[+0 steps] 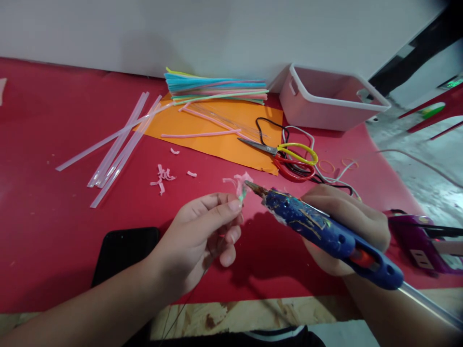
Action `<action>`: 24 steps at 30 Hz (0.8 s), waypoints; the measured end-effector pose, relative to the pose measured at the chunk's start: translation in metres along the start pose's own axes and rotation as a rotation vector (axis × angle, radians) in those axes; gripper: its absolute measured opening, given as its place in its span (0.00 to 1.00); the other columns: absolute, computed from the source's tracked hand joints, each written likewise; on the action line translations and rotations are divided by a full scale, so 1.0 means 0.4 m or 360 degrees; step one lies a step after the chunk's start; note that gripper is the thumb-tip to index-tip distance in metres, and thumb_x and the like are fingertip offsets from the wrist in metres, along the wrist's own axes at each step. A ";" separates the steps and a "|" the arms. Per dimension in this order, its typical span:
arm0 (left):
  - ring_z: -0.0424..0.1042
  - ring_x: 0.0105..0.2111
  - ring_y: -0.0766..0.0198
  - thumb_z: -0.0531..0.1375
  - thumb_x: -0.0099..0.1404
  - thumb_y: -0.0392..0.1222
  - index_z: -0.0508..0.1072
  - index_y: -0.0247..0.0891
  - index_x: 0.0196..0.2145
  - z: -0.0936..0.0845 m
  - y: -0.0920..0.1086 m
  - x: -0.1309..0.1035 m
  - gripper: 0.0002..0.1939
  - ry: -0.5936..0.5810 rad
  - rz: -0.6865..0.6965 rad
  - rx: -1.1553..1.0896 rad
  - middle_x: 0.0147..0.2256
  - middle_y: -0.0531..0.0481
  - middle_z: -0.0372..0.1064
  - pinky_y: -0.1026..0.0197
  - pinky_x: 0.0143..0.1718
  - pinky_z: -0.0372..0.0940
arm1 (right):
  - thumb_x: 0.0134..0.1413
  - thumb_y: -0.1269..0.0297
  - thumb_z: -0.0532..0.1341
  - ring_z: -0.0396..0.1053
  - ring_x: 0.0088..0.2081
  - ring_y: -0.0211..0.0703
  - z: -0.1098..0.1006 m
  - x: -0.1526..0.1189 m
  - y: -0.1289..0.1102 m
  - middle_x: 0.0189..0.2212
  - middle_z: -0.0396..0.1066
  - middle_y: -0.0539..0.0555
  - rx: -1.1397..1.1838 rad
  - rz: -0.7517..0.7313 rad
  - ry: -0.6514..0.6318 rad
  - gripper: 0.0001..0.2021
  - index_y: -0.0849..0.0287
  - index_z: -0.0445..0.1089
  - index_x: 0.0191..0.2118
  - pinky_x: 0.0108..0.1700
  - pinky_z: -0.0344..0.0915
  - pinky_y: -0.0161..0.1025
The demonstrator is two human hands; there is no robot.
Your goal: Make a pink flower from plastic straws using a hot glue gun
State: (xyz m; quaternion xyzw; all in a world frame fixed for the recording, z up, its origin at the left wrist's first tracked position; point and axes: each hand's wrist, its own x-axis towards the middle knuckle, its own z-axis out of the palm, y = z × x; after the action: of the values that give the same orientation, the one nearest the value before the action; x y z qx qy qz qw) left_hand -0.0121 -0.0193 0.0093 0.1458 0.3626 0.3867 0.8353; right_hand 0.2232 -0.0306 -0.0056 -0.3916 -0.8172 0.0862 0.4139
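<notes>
Between the thumb and forefinger of my left hand (pixel 211 226) is a small pink pipe-cleaner flower (pixel 241 182) with a bit of green at its base. My right hand (pixel 347 217) is wrapped round a blue hot glue gun (pixel 318 224), smeared with dried glue. Its metal nozzle points left and meets or nearly meets the flower's right side; I cannot tell whether they touch. A clear glue stick (pixel 427 306) sticks out of the gun's back end. Left of the flower, several short curled pink pieces (pixel 161 178) lie on the red table.
Several clear glue sticks (pixel 121 140) lie at left, with a black phone (pixel 125 255) nearer me. Scissors (pixel 285 154) and a bundle of pipe cleaners (pixel 217 89) rest around an orange sheet (pixel 217 144). A white bin (pixel 325 108), cords (pixel 336 180) and a purple power strip (pixel 423 241) are at right.
</notes>
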 end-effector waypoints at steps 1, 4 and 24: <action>0.63 0.17 0.75 0.65 0.62 0.34 0.74 0.33 0.24 0.000 0.001 -0.001 0.09 -0.0001 -0.0002 -0.0006 0.21 0.55 0.67 0.76 0.11 0.62 | 0.48 0.73 0.60 0.69 0.30 0.40 0.000 -0.002 0.000 0.30 0.69 0.52 0.0009 -0.0001 0.0015 0.13 0.58 0.71 0.42 0.29 0.65 0.39; 0.63 0.16 0.75 0.65 0.62 0.33 0.74 0.32 0.23 0.001 0.003 -0.003 0.09 0.0016 0.0007 -0.0033 0.21 0.55 0.66 0.75 0.11 0.63 | 0.48 0.73 0.61 0.68 0.30 0.42 -0.002 -0.004 0.000 0.30 0.68 0.54 0.0027 -0.0033 -0.0020 0.14 0.59 0.71 0.43 0.29 0.64 0.40; 0.62 0.16 0.76 0.65 0.63 0.35 0.74 0.32 0.24 -0.005 0.010 0.003 0.10 -0.0012 -0.0112 -0.0071 0.20 0.56 0.62 0.75 0.14 0.65 | 0.57 0.72 0.58 0.70 0.33 0.45 -0.006 0.014 -0.002 0.33 0.69 0.56 -0.0166 -0.0159 -0.0110 0.11 0.58 0.69 0.46 0.33 0.67 0.41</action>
State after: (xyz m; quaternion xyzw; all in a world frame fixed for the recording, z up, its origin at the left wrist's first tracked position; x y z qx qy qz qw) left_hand -0.0154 -0.0159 0.0094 0.1158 0.3555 0.3646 0.8528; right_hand 0.2227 -0.0277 -0.0002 -0.3682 -0.8529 0.0362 0.3683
